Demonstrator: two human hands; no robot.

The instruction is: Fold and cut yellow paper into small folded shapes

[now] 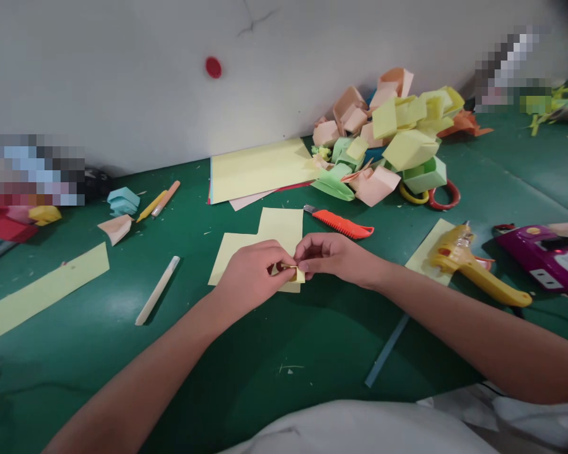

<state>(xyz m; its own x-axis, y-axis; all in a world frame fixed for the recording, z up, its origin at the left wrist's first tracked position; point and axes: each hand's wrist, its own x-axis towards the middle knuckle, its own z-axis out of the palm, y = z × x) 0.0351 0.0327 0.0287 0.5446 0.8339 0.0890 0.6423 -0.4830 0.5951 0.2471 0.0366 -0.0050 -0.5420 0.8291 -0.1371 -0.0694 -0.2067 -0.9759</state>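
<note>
Between my two hands is a small folded piece of pale yellow paper, held over the table. My left hand pinches its left side between thumb and fingers. With thumb and fingertips, my right hand grips its right end. Part of the paper is hidden behind the fingers. Beneath and behind the hands lie flat pale yellow paper sheets. Just beyond my right hand rests an orange box cutter, its tip touching or close to the sheets' edge.
Folded paper pieces are heaped at the back right, with scissors beside them. A yellow glue gun and a purple device stand right. Stacked sheets lie by the wall. Left are a paper strip and a whitish stick.
</note>
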